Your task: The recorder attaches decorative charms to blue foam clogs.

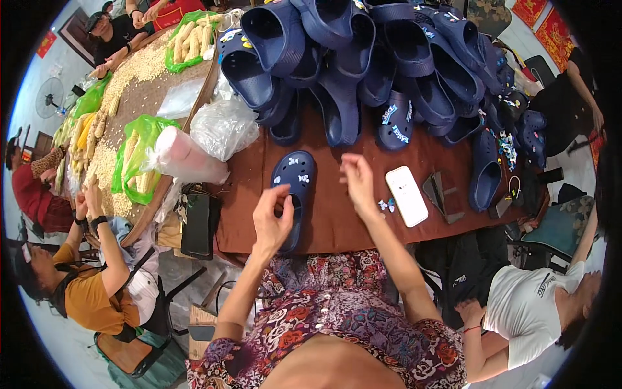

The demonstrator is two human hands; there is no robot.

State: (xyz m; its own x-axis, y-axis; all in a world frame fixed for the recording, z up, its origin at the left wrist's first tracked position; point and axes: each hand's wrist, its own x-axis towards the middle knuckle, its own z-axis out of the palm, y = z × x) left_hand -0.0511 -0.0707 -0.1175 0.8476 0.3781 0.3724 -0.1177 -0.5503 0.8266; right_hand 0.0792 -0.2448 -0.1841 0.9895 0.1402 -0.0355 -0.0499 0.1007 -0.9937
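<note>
A navy clog (295,175) lies on the brown cloth in front of me, its toe pointing away, with several small white and light-blue charms on its holed top. My left hand (271,219) hovers over the clog's foot opening, its fingers curved and the thumb apart from them; I see nothing between them. To the right of the clog, my right hand (358,185) is raised above the cloth with loosely bent fingers, also with nothing visible in it. A few small charms (387,205) lie between my right forearm and a white phone (407,196).
A tall heap of navy clogs (337,110) fills the table's far side. Plastic bags (223,129) and a pink roll-shaped bundle (184,155) stand at left; a dark phone case (444,198) lies at right. Other people sit around, some handling corn at the left table (146,81).
</note>
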